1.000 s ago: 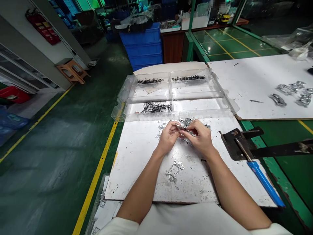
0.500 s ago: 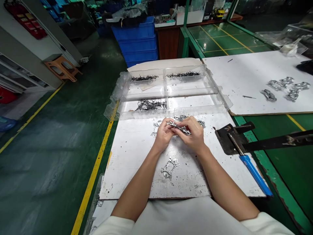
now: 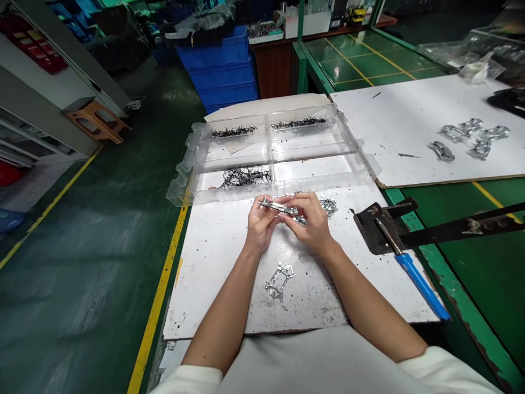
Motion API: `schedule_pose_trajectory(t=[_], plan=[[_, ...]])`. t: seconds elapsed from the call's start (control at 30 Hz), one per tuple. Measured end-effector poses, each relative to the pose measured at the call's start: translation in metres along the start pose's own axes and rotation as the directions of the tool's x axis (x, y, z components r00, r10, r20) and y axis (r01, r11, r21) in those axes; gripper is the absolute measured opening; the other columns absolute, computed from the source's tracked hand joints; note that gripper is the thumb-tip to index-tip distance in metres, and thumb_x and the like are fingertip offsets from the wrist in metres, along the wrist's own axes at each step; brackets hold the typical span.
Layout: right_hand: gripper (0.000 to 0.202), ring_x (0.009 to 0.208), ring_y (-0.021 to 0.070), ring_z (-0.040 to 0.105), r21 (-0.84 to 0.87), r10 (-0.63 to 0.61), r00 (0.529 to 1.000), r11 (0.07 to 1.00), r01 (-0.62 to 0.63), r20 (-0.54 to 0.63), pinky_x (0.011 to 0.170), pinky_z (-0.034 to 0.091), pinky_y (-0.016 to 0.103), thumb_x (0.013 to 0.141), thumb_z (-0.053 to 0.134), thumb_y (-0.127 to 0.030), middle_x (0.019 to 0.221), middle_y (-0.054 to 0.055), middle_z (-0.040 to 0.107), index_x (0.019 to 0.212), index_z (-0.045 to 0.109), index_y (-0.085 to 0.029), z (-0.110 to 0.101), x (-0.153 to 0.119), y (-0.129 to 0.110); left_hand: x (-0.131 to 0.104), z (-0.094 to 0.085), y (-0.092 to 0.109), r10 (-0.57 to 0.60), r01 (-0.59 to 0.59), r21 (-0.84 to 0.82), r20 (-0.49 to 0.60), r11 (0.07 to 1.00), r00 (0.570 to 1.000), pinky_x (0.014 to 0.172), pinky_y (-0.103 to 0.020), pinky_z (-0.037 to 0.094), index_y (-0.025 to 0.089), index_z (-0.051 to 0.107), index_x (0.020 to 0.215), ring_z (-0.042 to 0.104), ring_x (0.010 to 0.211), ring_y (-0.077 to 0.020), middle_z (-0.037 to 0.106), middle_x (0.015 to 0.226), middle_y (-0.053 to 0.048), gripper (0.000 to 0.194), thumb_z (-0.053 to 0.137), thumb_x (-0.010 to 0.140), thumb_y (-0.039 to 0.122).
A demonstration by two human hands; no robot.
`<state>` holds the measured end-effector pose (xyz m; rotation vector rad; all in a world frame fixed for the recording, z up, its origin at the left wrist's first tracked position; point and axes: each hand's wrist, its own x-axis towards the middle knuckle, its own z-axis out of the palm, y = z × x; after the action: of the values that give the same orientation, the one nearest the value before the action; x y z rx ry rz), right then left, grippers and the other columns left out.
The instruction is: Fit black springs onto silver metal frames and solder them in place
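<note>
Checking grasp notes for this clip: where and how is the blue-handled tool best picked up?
Probably by the blue handle, the right hand coming from the near side: the long handle slants to the near right, while the metal shaft lies over the black plate.

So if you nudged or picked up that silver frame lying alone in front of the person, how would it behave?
The silver frame looks like shiny metal, so it's probably stiff. Its open middle suggests it may be light for its size. Lying on the white board, it would likely slide, not roll.
</note>
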<state>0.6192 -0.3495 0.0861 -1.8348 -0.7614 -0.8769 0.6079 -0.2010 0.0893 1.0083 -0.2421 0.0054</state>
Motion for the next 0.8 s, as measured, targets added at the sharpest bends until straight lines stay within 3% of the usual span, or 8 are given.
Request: schedule_pose_trajectory(t=[0.17,0.3,0.37,0.47,0.53,0.63,0.73,0.8], plan=[[0.013,0.083,0.0171,0.061,0.035,0.016,0.999,0.999,-0.017,0.034,0.062,0.050,0.030,0.090,0.066,-0.024,0.101,0.006,0.065,0.101,0.060,-0.022,-0.002,0.002,-0.001,0.000,0.000,-0.001,-0.027,0.027,0.046,-0.008,0.999,1.000,0.079,-0.033,0.058,0.022,0.046,0.103,0.072,0.093,-0.0195,0.072,0.112,-0.009,0.040,0.077,0.081,0.034],[0.007,0.064,0.0134,0.051,0.083,0.097,0.995,0.992,-0.096,-0.005,0.056,0.042,0.029,0.093,0.063,-0.028,0.084,0.002,0.063,0.093,0.061,-0.021,-0.008,0.004,0.002,0.003,-0.013,0.011,-0.016,0.031,0.325,-0.049,0.945,0.999,0.059,-0.027,0.051,0.019,0.054,0.114,0.069,0.073,-0.0181,0.073,0.090,-0.007,0.045,0.072,0.083,0.046],[0.014,0.061,0.0135,0.047,0.018,0.177,0.982,0.984,-0.176,-0.072,0.058,0.039,0.030,0.094,0.061,-0.032,0.076,0.001,0.059,0.086,0.060,-0.020,-0.012,0.005,0.006,0.006,-0.026,0.020,0.123,-0.012,0.566,-0.160,0.824,0.979,0.053,-0.024,0.042,0.018,0.059,0.107,0.062,0.059,-0.0148,0.065,0.069,0.000,0.040,0.068,0.085,0.050],[0.019,0.070,0.0171,0.049,-0.180,0.248,0.959,0.946,-0.270,-0.137,0.070,0.041,0.033,0.095,0.059,-0.038,0.079,0.002,0.059,0.088,0.062,-0.020,-0.017,0.007,0.017,0.007,-0.043,0.032,0.311,0.113,0.867,-0.291,0.485,0.905,0.056,-0.024,0.035,0.019,0.059,0.078,0.049,0.054,-0.0123,0.047,0.055,0.004,0.029,0.064,0.086,0.047],[0.021,0.078,0.0200,0.051,-0.271,0.247,0.957,0.921,-0.280,-0.152,0.077,0.041,0.036,0.095,0.058,-0.040,0.087,0.005,0.061,0.095,0.064,-0.020,-0.019,0.007,0.025,0.007,-0.048,0.036,0.282,0.251,0.932,-0.322,0.262,0.904,0.060,-0.026,0.035,0.020,0.058,0.074,0.050,0.062,-0.0143,0.050,0.064,0.002,0.030,0.064,0.084,0.047],[0.022,0.081,0.0219,0.051,-0.281,0.240,0.949,0.914,-0.292,-0.204,0.077,0.041,0.036,0.094,0.057,-0.040,0.089,0.006,0.062,0.096,0.064,-0.019,-0.020,0.007,0.030,0.005,-0.046,0.035,0.164,0.330,0.943,-0.332,0.041,0.929,0.071,-0.030,0.040,0.022,0.061,0.089,0.057,0.083,-0.0219,0.061,0.091,-0.004,0.035,0.068,0.078,0.055],[0.022,0.079,0.0218,0.051,-0.250,0.257,0.932,0.914,-0.320,-0.254,0.073,0.040,0.035,0.093,0.057,-0.039,0.085,0.006,0.060,0.090,0.063,-0.019,-0.019,0.009,0.025,0.001,-0.040,0.031,0.138,0.354,0.929,-0.339,-0.109,0.931,0.087,-0.036,0.041,0.022,0.060,0.101,0.056,0.104,-0.0292,0.061,0.107,-0.010,0.040,0.073,0.075,0.049],[0.022,0.078,0.0213,0.052,-0.237,0.259,0.940,0.921,-0.309,-0.221,0.072,0.041,0.034,0.093,0.057,-0.039,0.084,0.005,0.060,0.087,0.063,-0.019,-0.015,0.015,0.020,0.000,-0.038,0.030,0.136,0.360,0.923,-0.342,-0.136,0.930,0.092,-0.038,0.040,0.021,0.060,0.102,0.056,0.108,-0.0302,0.062,0.109,-0.011,0.034,0.071,0.077,0.042]])
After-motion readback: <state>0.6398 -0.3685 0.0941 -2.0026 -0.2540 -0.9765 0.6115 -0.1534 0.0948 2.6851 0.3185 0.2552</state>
